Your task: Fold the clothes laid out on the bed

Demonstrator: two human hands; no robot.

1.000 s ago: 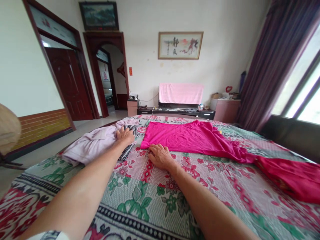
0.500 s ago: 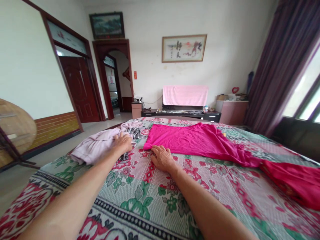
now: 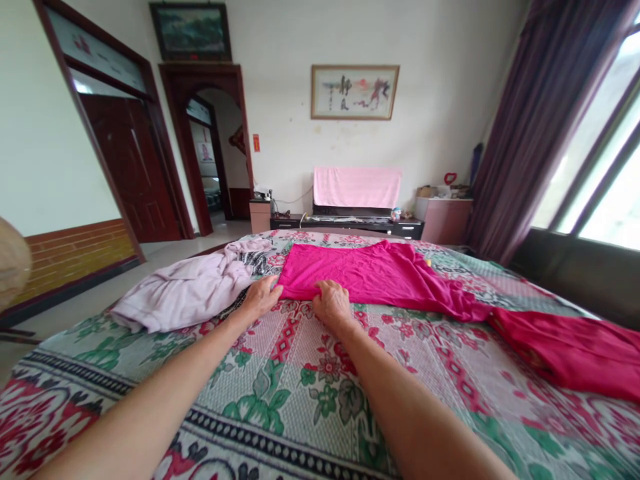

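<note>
A bright magenta garment (image 3: 360, 270) lies spread on the flowered bed cover (image 3: 300, 360), its right end bunched and narrowing. At its near left corner, my left hand (image 3: 262, 297) has thumb and fingers closed on the fabric. My right hand (image 3: 333, 303) grips the near edge a little farther right, its fingers curled over the cloth. Left of my left hand lies a crumpled pale pink garment (image 3: 185, 290), with a black-and-white patterned cloth (image 3: 257, 261) beside it.
A red cloth (image 3: 565, 347) lies at the right, against the magenta garment's end. Beyond the bed stands a low black cabinet (image 3: 410, 230) with a pink cloth (image 3: 357, 187) draped above it. Purple curtains (image 3: 540, 133) hang at the right, and part of a round wooden board (image 3: 13, 263) shows at left.
My left hand has moved right, from the pale pink garment to the magenta garment's corner. My right hand has shifted slightly right along the near edge. The view has turned a little right.
</note>
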